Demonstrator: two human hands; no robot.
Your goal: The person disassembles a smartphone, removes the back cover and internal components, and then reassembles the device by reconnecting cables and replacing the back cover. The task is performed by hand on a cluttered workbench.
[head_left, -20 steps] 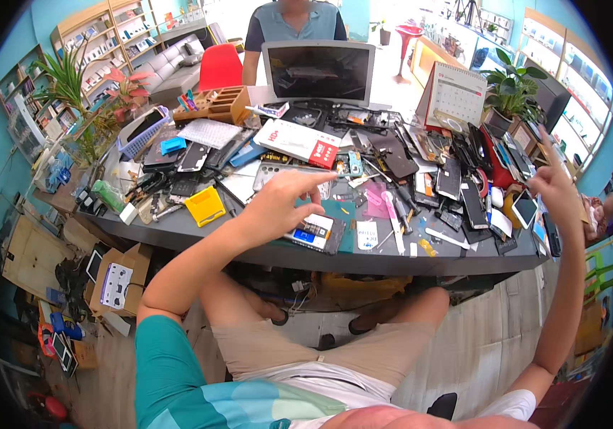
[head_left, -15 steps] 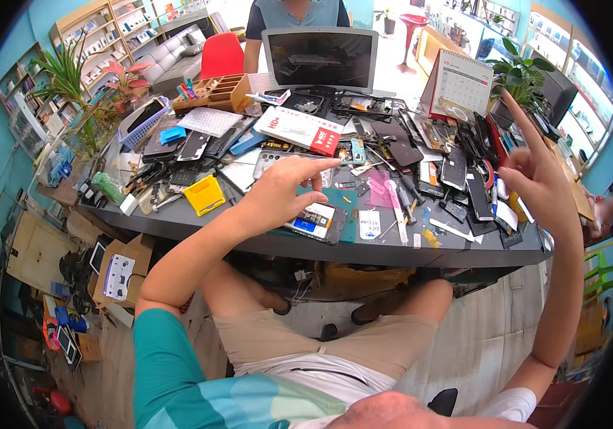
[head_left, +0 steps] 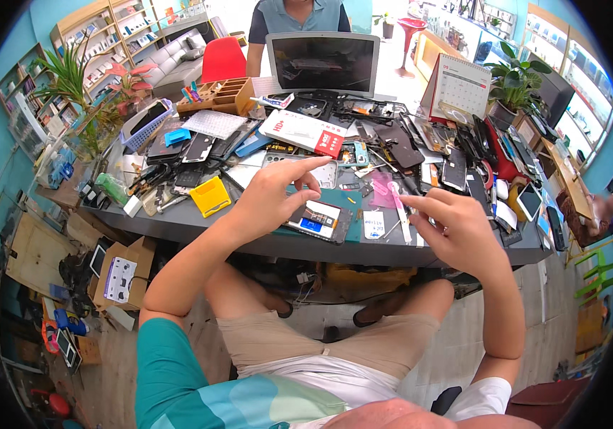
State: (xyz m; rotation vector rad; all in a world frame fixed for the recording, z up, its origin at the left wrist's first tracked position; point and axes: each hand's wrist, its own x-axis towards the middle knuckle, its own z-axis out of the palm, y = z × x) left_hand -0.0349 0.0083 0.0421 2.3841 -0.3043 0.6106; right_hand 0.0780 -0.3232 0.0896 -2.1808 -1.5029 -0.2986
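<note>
My left hand [head_left: 274, 191] hovers over the front of the desk, index finger stretched out and thumb apart, with nothing visible in it. Just below its fingers lies an opened phone [head_left: 320, 219] with its battery showing, on a teal mat [head_left: 351, 207]. My right hand [head_left: 460, 232] hangs above the desk's front edge, index finger extended and thumb apart, seemingly holding nothing. Nearest to its fingertips is a long white strip [head_left: 400, 211], beside a piece of pink film [head_left: 381, 191]. Between the hands sits a white card with handwriting [head_left: 373, 224].
Phone parts and tools crowd the desk. A yellow plastic holder [head_left: 210, 196] lies left, a red-and-white box [head_left: 303, 131] behind my left hand. At the back stand a laptop [head_left: 323, 64], a desk calendar [head_left: 462, 84] and a wooden organizer [head_left: 224, 96]. Another person [head_left: 303, 20] is opposite.
My right hand has come down and left, from raised at the far right to just above the desk's front. My left hand stays in nearly the same place.
</note>
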